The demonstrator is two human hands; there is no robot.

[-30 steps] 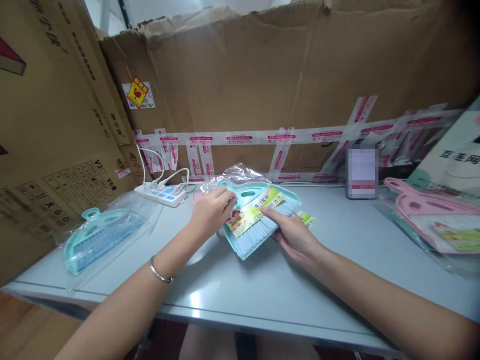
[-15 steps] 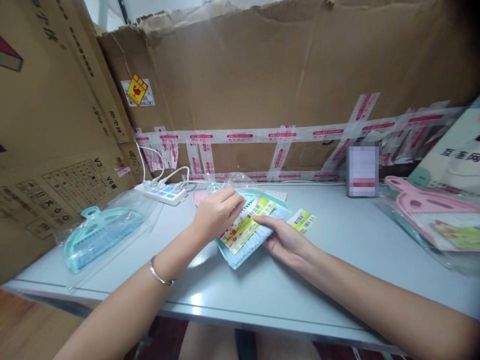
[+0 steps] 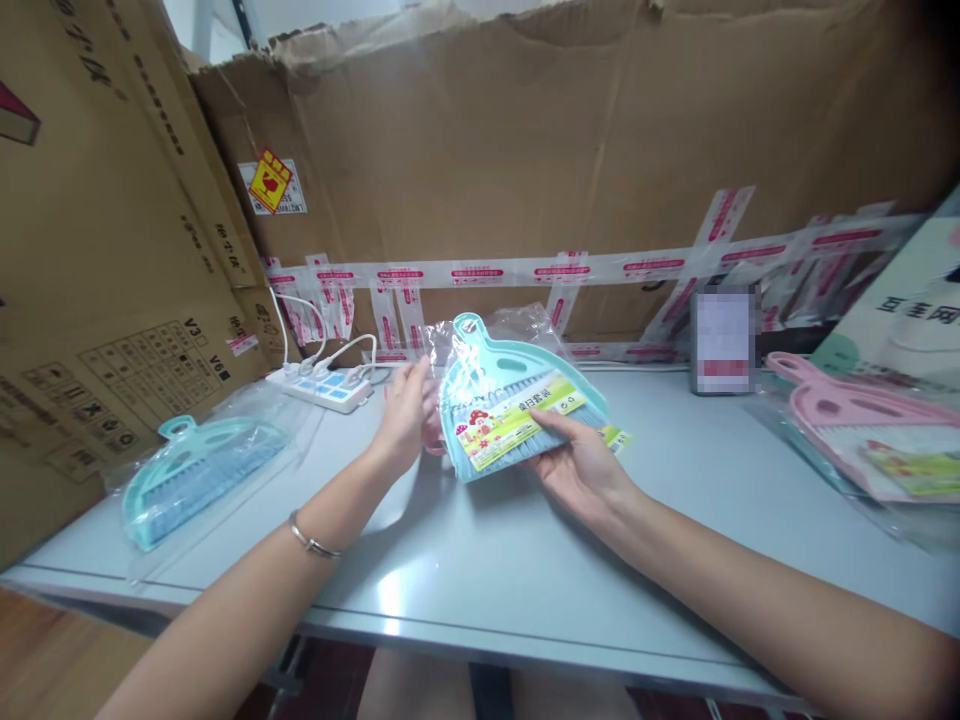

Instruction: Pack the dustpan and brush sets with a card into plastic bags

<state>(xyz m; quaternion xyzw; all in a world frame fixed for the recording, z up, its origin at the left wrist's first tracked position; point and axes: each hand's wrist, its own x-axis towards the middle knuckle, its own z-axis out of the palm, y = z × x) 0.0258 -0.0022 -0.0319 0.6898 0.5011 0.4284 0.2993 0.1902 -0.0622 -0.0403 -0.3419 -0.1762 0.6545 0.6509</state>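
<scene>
A turquoise dustpan [image 3: 499, 365] is held up over the tabletop [image 3: 600, 590], handle [image 3: 466, 330] pointing away. Its near right edge is clasped in the grip of the right hand [image 3: 583, 465], thumb laid across the label [image 3: 502, 428], fingers tucked beneath. The left hand [image 3: 403, 420] is raised at the dustpan's left edge; whether its grip is closed cannot be told.

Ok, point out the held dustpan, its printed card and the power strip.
Held dustpan [image 3: 489, 366], head view, body below the handle.
Printed card [image 3: 504, 431], head view, illustrated front.
Power strip [image 3: 327, 389], head view, socketed top.
</scene>
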